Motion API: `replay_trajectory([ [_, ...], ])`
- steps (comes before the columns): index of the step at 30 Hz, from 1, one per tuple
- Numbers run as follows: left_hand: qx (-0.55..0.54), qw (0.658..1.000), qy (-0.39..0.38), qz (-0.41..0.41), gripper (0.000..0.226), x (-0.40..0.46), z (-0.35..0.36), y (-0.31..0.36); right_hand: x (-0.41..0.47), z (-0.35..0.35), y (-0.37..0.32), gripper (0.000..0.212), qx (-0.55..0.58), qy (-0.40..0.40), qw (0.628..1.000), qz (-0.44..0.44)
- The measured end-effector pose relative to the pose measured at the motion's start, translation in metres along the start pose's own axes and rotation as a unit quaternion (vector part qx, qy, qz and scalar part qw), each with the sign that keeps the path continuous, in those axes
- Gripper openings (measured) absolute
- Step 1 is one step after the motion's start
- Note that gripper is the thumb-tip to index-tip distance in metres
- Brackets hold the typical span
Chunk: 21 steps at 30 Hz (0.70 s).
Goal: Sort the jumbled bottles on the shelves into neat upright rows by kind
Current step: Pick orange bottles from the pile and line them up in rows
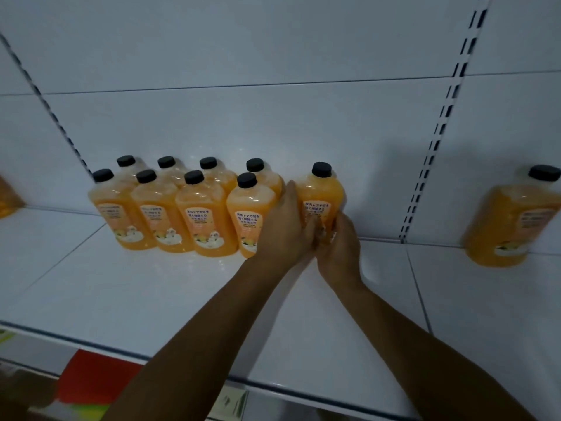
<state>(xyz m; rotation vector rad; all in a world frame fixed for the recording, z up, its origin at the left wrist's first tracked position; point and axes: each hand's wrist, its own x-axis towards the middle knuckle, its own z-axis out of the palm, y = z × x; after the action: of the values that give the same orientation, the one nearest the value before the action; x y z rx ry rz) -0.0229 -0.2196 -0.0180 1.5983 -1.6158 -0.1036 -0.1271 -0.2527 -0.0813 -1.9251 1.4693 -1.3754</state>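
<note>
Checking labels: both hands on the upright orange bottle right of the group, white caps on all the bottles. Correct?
Not quite. The head view shows black caps, not white. The rest holds: left hand and right hand are on the upright orange bottle right of the group.

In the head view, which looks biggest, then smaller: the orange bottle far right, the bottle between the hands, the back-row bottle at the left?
1. Orange plastic bottle at far right, likely enlarged by wide-angle distortion at the edge.
2. Black-capped orange bottle between both hands.
3. Back-row leftmost orange bottle, mostly hidden.
</note>
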Motion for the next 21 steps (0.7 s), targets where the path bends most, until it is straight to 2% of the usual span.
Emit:
replay_trajectory([
  [3, 0.011, 0.999, -0.039, -0.034, 0.081, -0.002, 0.003, -0.004, 0.005, 0.01, 0.014, 0.032, -0.045, -0.016, 0.998, -0.027],
  [4, 0.012, 0.998, -0.052, -0.038, 0.086, -0.002, 0.002, -0.004, 0.006, 0.011, 0.014, 0.035, -0.026, -0.016, 0.999, -0.013],
  [7, -0.028, 0.996, -0.073, -0.053, 0.095, -0.002, 0.001, -0.003, 0.009, 0.013, 0.018, 0.037, -0.021, -0.022, 0.999, -0.014],
  [9, -0.078, 0.991, -0.094, -0.063, 0.096, -0.003, 0.002, -0.005, 0.01, 0.013, 0.019, 0.03, -0.01, -0.037, 0.999, -0.012],
  [12, -0.135, 0.983, -0.11, -0.06, 0.087, -0.009, 0.011, -0.015, 0.012, 0.015, 0.022, 0.041, -0.041, -0.027, 0.998, -0.033],
  [14, -0.135, 0.981, -0.124, -0.056, 0.085, -0.014, 0.016, -0.017, 0.011, 0.016, 0.022, 0.033, -0.03, -0.039, 0.999, -0.006],
  [15, -0.116, 0.983, -0.129, -0.058, 0.076, -0.016, 0.018, -0.019, 0.01, 0.017, 0.023, 0.027, -0.031, -0.032, 0.999, 0.006],
  [18, -0.043, 0.987, -0.142, -0.057, 0.015, -0.026, 0.028, -0.02, 0.012, 0.014, 0.026, 0.029, 0.007, -0.049, 0.998, 0.026],
  [21, 0.04, 0.991, -0.126, 0.006, 0.027, -0.038, 0.038, -0.014, 0.009, -0.001, 0.02, 0.029, 0.029, -0.025, 0.997, 0.073],
])
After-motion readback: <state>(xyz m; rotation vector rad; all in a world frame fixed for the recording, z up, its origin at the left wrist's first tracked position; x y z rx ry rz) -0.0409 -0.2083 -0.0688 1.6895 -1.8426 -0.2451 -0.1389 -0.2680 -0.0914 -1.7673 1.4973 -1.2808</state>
